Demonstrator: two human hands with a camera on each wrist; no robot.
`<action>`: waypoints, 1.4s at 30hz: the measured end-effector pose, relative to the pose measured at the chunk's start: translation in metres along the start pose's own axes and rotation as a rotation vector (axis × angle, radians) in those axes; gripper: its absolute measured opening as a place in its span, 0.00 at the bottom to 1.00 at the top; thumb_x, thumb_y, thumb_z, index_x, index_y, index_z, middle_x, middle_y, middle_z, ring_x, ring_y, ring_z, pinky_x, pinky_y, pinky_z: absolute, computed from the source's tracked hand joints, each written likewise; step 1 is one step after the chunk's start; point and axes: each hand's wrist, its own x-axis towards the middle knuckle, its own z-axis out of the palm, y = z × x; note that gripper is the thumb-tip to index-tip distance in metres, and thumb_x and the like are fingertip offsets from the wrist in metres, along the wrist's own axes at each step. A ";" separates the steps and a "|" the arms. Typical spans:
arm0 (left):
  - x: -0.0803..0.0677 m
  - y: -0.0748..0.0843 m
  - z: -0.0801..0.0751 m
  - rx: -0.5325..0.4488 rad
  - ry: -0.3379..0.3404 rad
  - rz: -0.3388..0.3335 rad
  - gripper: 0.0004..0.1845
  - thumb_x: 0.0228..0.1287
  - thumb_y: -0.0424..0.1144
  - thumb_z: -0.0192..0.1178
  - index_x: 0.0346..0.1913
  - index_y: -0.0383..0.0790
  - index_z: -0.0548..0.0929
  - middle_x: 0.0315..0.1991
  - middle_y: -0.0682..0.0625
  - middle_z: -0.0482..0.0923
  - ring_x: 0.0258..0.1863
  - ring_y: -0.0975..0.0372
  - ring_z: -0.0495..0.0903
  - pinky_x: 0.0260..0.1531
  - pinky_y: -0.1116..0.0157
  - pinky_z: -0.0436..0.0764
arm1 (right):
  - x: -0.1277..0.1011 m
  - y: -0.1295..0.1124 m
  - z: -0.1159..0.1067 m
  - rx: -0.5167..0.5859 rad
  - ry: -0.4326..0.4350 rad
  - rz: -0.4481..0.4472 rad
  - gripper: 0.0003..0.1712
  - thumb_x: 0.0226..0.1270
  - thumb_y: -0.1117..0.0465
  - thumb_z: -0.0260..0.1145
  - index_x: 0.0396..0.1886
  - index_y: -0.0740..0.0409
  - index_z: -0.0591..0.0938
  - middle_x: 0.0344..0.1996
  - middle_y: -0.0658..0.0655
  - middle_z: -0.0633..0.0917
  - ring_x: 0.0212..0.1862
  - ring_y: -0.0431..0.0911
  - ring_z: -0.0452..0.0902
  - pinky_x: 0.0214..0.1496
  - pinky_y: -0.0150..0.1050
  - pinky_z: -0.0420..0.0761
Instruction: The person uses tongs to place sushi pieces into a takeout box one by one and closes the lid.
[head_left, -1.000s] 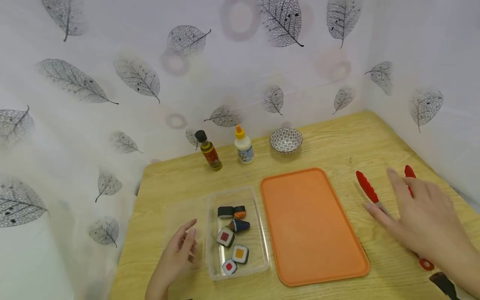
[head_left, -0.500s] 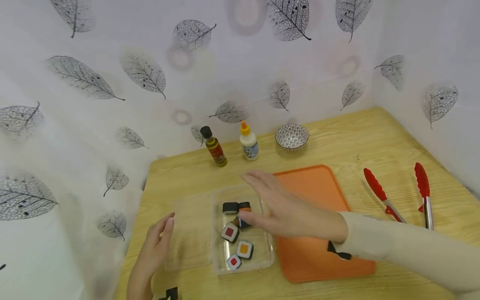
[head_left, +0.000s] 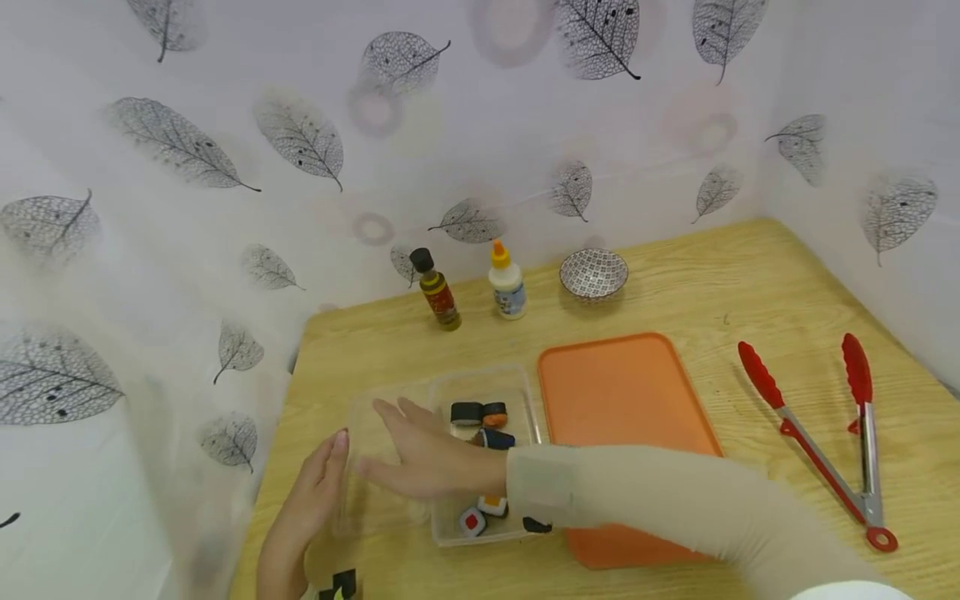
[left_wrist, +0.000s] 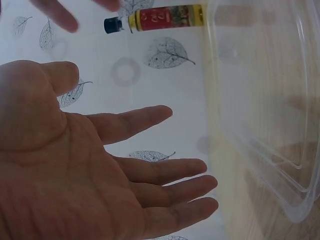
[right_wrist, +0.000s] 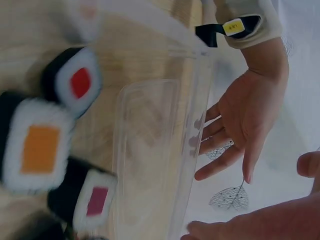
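Lid (head_left: pixel 378 467) lies beside the sushi box (head_left: pixel 525 400); the flat right hand (head_left: pixel 420 458) reaches over it, the open left hand (head_left: pixel 307 500) beside it.

An orange tray (head_left: pixel 615 400) lies on the wooden tabletop (head_left: pixel 750 283), partly under the right forearm. Red-tipped tongs (head_left: pixel 821 437) lie well to the right of the right hand. Far beyond the hands, along the leaf-printed wall (head_left: pixel 300 142), stand a dark-capped sauce bottle (head_left: pixel 438 292), a white bottle with an orange tip (head_left: pixel 507 283) and a small patterned bowl (head_left: pixel 594 274).
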 end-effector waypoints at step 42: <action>-0.009 0.002 -0.016 0.091 0.073 -0.320 0.53 0.76 0.76 0.24 0.85 0.35 0.41 0.78 0.24 0.57 0.75 0.29 0.64 0.71 0.28 0.67 | 0.048 -0.015 -0.007 0.670 0.220 0.297 0.54 0.70 0.38 0.64 0.86 0.55 0.53 0.84 0.61 0.60 0.82 0.61 0.58 0.83 0.63 0.62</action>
